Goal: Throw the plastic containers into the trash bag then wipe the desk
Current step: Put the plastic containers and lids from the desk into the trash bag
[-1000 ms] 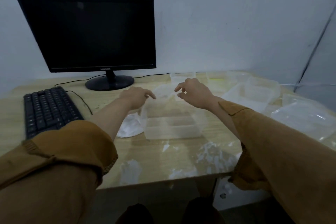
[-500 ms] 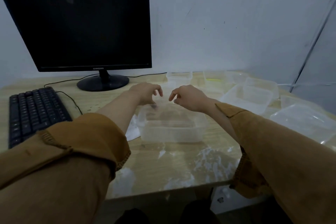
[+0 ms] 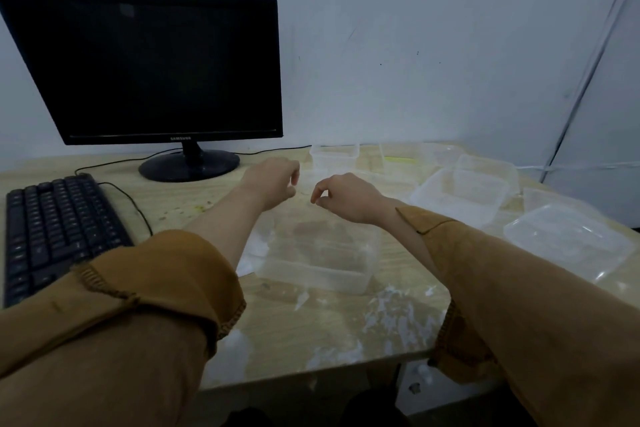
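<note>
At the near edge of the pale wooden desk (image 3: 329, 333) there are white smears and crumbs (image 3: 391, 319), so the wiping is not done yet. Just past them sits a clear plastic box with no lid (image 3: 315, 267), flat on the desk, in the same spot as a moment ago. Above its far side are the two hands. The left hand (image 3: 272, 182) and the right hand (image 3: 348, 198) have moved closer together than they were a second ago, and now there is only a small gap between them. Both have their fingers curled down. The right thumb and first finger look pinched, but I cannot tell if either hand holds anything, because clear plastic is hard to see here. To the right lie more clear plastic boxes (image 3: 464, 194) and a clear flat tub (image 3: 568, 243), and a small clear tub (image 3: 334, 152) stands by the wall. No trash bag is in view, so I think the throwing away has only just begun.
</note>
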